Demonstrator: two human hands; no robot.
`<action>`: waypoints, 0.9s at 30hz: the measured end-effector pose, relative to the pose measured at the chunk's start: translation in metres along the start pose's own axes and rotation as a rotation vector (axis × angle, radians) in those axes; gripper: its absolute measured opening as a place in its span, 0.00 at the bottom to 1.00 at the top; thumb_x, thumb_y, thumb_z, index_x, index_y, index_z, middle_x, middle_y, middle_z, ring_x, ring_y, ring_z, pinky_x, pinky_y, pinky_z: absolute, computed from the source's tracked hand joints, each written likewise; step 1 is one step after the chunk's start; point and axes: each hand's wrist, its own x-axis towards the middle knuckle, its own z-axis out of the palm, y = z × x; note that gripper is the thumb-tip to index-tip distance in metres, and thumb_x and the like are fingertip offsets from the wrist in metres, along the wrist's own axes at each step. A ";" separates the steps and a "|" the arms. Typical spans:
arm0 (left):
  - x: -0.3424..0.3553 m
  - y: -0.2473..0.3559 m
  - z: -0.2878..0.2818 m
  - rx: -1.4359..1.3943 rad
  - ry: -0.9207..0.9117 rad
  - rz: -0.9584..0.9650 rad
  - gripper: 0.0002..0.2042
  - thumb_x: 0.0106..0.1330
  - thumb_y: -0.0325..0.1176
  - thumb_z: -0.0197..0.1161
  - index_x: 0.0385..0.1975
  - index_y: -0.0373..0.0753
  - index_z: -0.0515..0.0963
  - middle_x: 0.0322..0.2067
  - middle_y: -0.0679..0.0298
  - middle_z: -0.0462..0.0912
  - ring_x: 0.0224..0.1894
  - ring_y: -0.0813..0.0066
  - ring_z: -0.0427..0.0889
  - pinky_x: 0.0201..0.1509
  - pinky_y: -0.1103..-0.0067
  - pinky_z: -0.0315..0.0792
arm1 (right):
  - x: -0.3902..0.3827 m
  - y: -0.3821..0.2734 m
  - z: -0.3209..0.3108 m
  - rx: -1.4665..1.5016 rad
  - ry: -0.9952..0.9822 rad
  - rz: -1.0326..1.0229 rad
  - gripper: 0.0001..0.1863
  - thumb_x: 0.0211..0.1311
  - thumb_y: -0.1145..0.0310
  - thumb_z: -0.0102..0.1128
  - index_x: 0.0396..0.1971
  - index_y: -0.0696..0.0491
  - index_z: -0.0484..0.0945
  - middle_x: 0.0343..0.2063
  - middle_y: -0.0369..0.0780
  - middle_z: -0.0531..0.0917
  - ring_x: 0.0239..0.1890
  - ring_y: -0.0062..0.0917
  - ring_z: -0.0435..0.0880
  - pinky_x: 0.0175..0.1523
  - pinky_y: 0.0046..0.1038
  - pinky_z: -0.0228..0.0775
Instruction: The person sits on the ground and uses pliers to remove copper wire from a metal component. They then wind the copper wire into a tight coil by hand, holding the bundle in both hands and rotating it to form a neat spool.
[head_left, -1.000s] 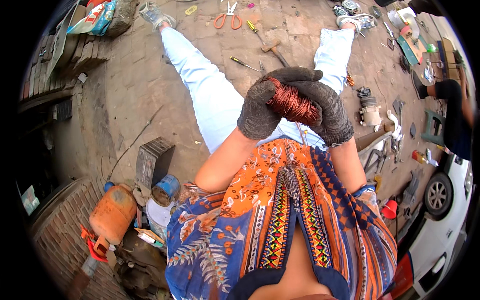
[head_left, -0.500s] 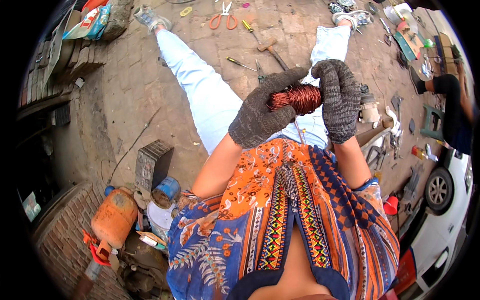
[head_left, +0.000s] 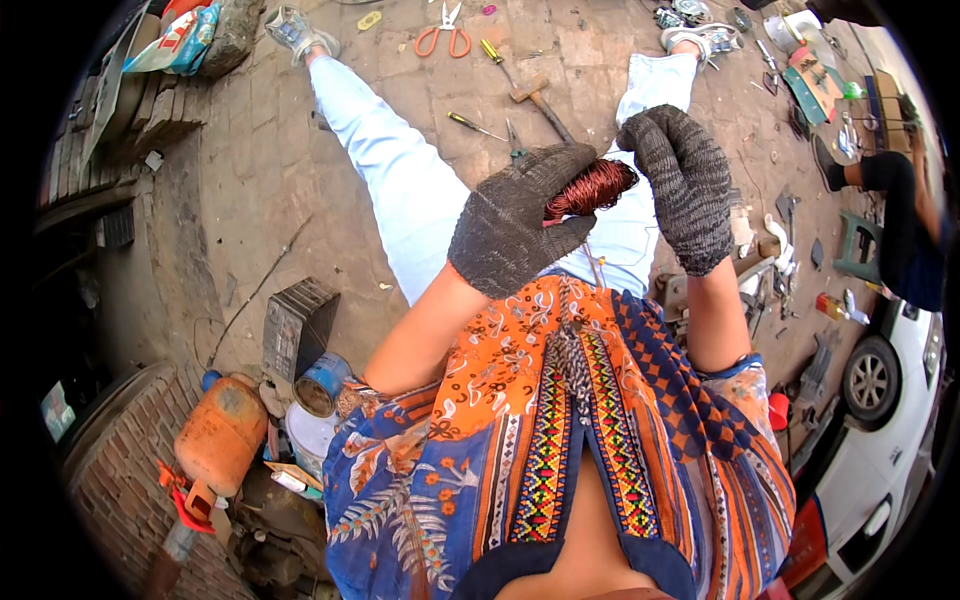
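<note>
Since half a second ago the gloved right hand (head_left: 683,185) has lifted off the copper wire coil (head_left: 590,188), fingers loosely curled; the gloved left hand (head_left: 522,222) grips the coil above the lap

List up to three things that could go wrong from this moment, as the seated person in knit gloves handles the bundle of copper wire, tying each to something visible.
1. The copper wire coil sits mainly in the left hand; the right hand touches only its end, so it might slip or unravel.
2. Loose wire ends could snag the knit gloves.
3. A dropped coil might land among the hammer, screwdriver and scissors between the legs.
</note>
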 end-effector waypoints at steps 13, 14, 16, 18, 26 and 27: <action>0.010 -0.011 -0.001 0.318 0.038 0.071 0.28 0.51 0.41 0.70 0.53 0.37 0.73 0.46 0.51 0.80 0.45 0.56 0.81 0.48 0.70 0.75 | 0.001 -0.015 -0.006 0.040 -0.365 0.045 0.14 0.64 0.68 0.54 0.45 0.59 0.77 0.41 0.47 0.80 0.42 0.38 0.81 0.47 0.32 0.73; 0.011 -0.011 -0.003 0.309 0.041 0.058 0.28 0.50 0.40 0.70 0.53 0.37 0.73 0.45 0.52 0.80 0.45 0.57 0.82 0.48 0.71 0.75 | -0.002 -0.009 -0.002 0.080 -0.365 0.030 0.14 0.64 0.68 0.54 0.45 0.59 0.77 0.40 0.47 0.81 0.41 0.37 0.81 0.47 0.31 0.73; 0.013 -0.012 -0.009 0.230 0.048 0.018 0.28 0.50 0.37 0.71 0.53 0.37 0.73 0.45 0.53 0.80 0.45 0.61 0.82 0.48 0.72 0.75 | -0.010 -0.011 0.003 0.163 -0.361 0.040 0.14 0.65 0.68 0.55 0.45 0.61 0.76 0.37 0.46 0.81 0.39 0.33 0.82 0.45 0.29 0.73; 0.013 -0.015 -0.017 0.090 0.054 -0.034 0.28 0.50 0.34 0.71 0.54 0.36 0.73 0.45 0.54 0.81 0.45 0.65 0.83 0.48 0.74 0.75 | -0.019 -0.012 0.003 0.060 -0.411 -0.003 0.15 0.65 0.69 0.56 0.46 0.62 0.75 0.37 0.46 0.81 0.39 0.29 0.82 0.44 0.28 0.74; 0.014 -0.012 -0.022 -0.619 -0.024 -0.280 0.25 0.50 0.27 0.72 0.51 0.32 0.75 0.42 0.58 0.83 0.43 0.74 0.82 0.48 0.78 0.77 | -0.048 0.019 0.010 0.742 -0.449 0.517 0.15 0.67 0.68 0.55 0.49 0.60 0.75 0.37 0.37 0.82 0.37 0.19 0.79 0.41 0.22 0.72; 0.013 -0.012 -0.018 -0.783 -0.018 -0.300 0.25 0.51 0.27 0.72 0.51 0.31 0.74 0.41 0.59 0.83 0.40 0.75 0.83 0.44 0.79 0.78 | -0.045 0.028 0.008 0.764 -0.503 0.517 0.16 0.67 0.67 0.54 0.50 0.60 0.75 0.36 0.36 0.81 0.36 0.18 0.78 0.40 0.21 0.72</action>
